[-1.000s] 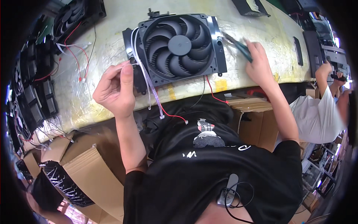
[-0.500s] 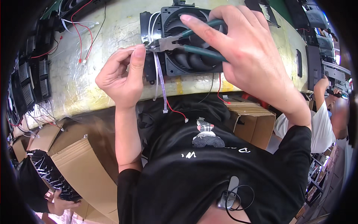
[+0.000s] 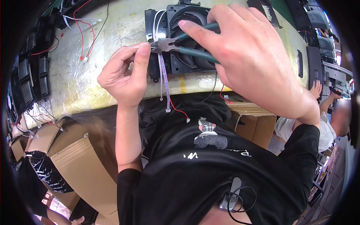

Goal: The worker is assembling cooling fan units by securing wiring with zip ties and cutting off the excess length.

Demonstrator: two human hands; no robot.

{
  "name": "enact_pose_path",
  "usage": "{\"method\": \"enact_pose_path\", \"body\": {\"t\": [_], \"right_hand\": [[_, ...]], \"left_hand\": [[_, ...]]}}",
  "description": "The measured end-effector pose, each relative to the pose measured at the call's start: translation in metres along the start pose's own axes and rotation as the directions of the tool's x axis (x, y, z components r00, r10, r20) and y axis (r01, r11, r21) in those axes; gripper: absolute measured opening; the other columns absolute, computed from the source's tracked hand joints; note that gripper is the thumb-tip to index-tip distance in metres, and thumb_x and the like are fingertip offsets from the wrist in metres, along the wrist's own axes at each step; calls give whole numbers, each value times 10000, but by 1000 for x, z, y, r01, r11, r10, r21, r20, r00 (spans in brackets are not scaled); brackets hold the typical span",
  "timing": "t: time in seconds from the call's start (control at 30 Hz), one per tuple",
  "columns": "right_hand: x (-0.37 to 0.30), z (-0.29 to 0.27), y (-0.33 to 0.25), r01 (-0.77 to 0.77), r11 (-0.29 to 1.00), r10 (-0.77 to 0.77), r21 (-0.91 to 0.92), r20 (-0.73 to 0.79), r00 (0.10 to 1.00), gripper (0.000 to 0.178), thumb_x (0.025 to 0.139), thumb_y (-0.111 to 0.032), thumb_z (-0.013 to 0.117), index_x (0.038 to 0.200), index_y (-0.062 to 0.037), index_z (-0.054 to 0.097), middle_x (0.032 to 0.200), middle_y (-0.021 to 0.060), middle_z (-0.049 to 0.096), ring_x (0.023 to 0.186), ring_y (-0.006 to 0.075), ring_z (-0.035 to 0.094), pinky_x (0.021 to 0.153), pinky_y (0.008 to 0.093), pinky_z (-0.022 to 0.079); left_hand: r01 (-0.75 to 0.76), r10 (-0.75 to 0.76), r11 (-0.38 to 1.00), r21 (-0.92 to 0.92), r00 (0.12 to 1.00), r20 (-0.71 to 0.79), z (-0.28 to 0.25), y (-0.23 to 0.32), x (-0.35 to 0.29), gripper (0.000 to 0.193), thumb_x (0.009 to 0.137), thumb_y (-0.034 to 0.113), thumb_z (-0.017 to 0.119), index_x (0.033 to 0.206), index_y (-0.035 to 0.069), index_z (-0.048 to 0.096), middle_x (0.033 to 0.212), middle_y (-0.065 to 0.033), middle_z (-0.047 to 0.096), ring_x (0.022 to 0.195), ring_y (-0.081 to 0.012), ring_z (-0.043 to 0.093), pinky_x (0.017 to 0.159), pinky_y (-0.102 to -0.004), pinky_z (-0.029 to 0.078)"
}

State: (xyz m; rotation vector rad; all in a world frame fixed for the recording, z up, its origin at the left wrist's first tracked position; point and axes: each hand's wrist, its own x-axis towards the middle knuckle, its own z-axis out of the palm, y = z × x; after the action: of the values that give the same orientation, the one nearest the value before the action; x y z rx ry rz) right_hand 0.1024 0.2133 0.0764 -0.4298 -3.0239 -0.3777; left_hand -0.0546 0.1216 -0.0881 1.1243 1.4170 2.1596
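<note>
My right hand grips a pair of cutting pliers with dark green handles, their jaws pointing left. At the jaw tips, my left hand pinches thumb against fingers; what it holds there is too small to make out. Beneath the pliers lies a black fan unit, partly hidden by my right hand. A bundle of white and purple wires passes the jaws and hangs over the bench edge, ending in a white connector. Beside it dangles a red wire with a small white plug.
The bench is covered in clear plastic film. Black housings with loose wires line its left side. Open cardboard boxes stand below on the left, another box on the right. Co-workers' hands show at lower left and far right.
The fan unit has shifted slightly right. My left hand has moved a little right with it, still meeting the plier jaws. At far right, a co-worker's hand has spread open.
</note>
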Motion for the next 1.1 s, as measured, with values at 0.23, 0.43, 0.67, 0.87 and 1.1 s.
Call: {"method": "enact_pose_path", "body": {"t": [0.23,0.43,0.67,0.87,1.1], "right_hand": [[-1,8,-2,-2,999,1,32,52,999,439,670,-12,683,1097,-114,698,709,77,552,662,258,593,601,373,476],[-55,29,46,-376,758,410,532,59,910,328,882,-67,675,1209,-53,661,1035,62,700,923,92,608,827,243,469],[-125,187,114,-785,406,803,468,228,551,459,900,-272,681,1273,-16,603,843,10,664,740,67,579,678,220,466],[-190,146,62,-508,474,864,720,-269,426,550,828,-233,748,1285,0,551,1228,218,589,1161,316,558,995,370,424],[-463,192,-80,-587,-441,897,679,334,-288,328,892,-198,704,1153,-4,658,966,49,699,855,93,635,792,254,512]], "left_hand": [[233,-236,972,-40,967,-98,-1,6,3,82,874,10,695,885,-71,692,656,-47,626,543,-60,518,531,-194,396],[-10,134,977,213,806,-577,-53,41,-34,151,973,79,570,974,-67,610,605,-55,567,477,-103,499,472,-220,376],[428,-170,761,487,857,-486,-91,-69,-166,52,957,33,565,948,-14,543,828,-88,572,672,-119,566,666,-251,485],[577,-523,644,502,811,-262,-110,-190,-148,224,808,-2,617,1024,-63,620,969,-151,676,779,-261,608,765,-385,510],[598,-826,536,596,518,223,-43,-205,-155,225,854,68,615,1054,-35,618,1008,-138,670,804,-243,620,773,-376,513]]}}
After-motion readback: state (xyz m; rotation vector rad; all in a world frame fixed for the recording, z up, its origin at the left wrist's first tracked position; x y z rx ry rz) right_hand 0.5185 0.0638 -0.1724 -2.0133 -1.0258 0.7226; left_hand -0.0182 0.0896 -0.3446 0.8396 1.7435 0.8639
